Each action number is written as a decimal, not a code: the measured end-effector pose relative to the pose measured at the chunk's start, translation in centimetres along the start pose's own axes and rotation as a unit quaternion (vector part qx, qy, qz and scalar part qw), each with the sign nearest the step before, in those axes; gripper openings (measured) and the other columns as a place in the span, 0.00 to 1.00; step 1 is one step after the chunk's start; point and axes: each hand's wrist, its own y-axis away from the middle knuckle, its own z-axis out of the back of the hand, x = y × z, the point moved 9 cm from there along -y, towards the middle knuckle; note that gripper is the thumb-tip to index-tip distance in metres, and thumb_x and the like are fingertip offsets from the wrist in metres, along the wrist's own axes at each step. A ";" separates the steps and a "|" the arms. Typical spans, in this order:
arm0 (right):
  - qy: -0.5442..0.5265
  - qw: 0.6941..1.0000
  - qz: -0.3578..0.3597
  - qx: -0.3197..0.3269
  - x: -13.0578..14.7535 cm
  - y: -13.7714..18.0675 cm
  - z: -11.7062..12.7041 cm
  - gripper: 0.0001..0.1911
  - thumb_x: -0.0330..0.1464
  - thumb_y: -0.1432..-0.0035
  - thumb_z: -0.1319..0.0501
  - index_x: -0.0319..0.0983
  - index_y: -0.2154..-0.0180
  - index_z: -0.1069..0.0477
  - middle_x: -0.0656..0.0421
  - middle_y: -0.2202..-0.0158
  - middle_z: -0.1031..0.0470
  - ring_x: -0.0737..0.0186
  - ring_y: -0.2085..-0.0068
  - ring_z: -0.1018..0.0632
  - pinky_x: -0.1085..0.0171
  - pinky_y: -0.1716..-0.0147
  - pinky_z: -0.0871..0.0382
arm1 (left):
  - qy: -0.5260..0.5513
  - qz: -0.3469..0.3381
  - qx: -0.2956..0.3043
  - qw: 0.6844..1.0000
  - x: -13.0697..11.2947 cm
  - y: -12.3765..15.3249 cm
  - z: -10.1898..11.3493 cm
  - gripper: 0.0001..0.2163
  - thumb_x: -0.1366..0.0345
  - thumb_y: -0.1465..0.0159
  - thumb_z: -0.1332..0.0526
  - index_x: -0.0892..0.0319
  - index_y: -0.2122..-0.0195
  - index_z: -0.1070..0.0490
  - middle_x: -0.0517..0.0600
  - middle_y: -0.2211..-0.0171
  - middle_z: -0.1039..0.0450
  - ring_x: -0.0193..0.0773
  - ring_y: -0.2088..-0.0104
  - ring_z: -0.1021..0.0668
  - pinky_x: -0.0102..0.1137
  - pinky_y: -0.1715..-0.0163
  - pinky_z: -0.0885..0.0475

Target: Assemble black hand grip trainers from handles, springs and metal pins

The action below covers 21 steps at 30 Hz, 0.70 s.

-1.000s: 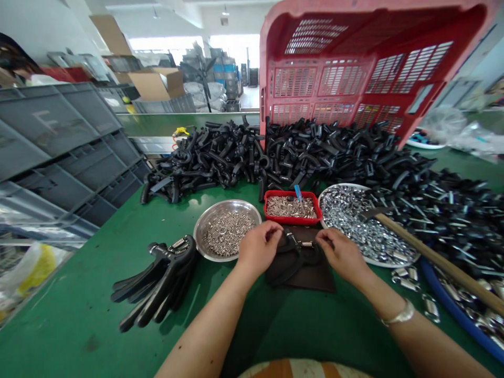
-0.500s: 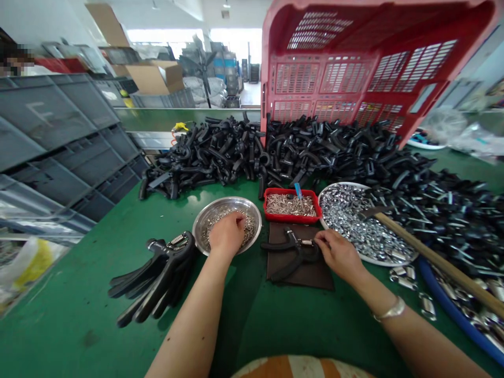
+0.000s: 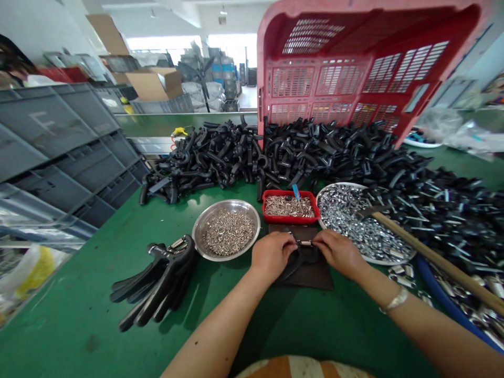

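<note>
A black hand gripper (image 3: 303, 251) with a metal spring lies on a dark brown mat (image 3: 311, 275) on the green table. My left hand (image 3: 272, 254) is closed on its left side, fingers pinched near the spring. My right hand (image 3: 339, 253) is closed on its right end. Just left of my hands stands a round steel bowl of small metal rings (image 3: 227, 229). Behind the mat sits a small red tray of pins (image 3: 290, 206).
A stack of assembled black hand grippers (image 3: 159, 281) lies at the left. A big heap of black handles (image 3: 299, 152) spills from a tipped red crate (image 3: 354, 68). A plate of shiny metal parts (image 3: 354, 220) and a wooden-handled hammer (image 3: 429, 254) are on the right. Grey crates (image 3: 59, 147) line the left.
My left hand reached into the steel bowl of rings half a second ago and has come back to the hand gripper on the mat. My right hand stayed on the gripper.
</note>
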 end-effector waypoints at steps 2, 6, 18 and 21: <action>-0.018 1.000 -0.012 0.000 -0.3 0.0 0.1 0.08 0.30 0.43 0.50 0.39 0.70 0.34 0.55 0.71 0.30 0.62 0.68 0.29 0.62 0.67 0.34 | -0.045 -0.007 0.003 0.999 -0.6 -0.1 -0.8 0.06 0.61 0.41 0.43 0.52 0.66 0.27 0.45 0.65 0.29 0.34 0.64 0.28 0.27 0.66 0.35; -0.026 1.000 -0.014 0.001 -0.2 0.1 0.2 0.07 0.30 0.43 0.49 0.39 0.70 0.34 0.56 0.71 0.31 0.61 0.67 0.29 0.62 0.67 0.34 | -0.095 -0.011 0.010 0.995 -0.9 -0.6 -1.5 0.07 0.60 0.40 0.44 0.51 0.66 0.27 0.45 0.65 0.30 0.34 0.64 0.28 0.27 0.67 0.35; -0.065 0.996 -0.042 -0.037 -0.8 1.1 0.4 0.07 0.31 0.43 0.49 0.39 0.69 0.34 0.56 0.71 0.29 0.62 0.68 0.28 0.63 0.67 0.34 | -0.066 0.011 0.038 0.997 -0.6 -1.5 -1.6 0.05 0.62 0.42 0.42 0.51 0.67 0.27 0.43 0.65 0.29 0.33 0.65 0.27 0.26 0.66 0.34; -0.078 0.995 -0.047 -0.026 -0.9 1.3 0.2 0.07 0.31 0.42 0.49 0.39 0.69 0.35 0.57 0.71 0.29 0.62 0.68 0.28 0.63 0.67 0.34 | -0.069 0.015 0.030 0.997 -0.6 -1.7 -1.7 0.05 0.61 0.42 0.42 0.50 0.67 0.27 0.42 0.66 0.28 0.33 0.65 0.27 0.26 0.66 0.34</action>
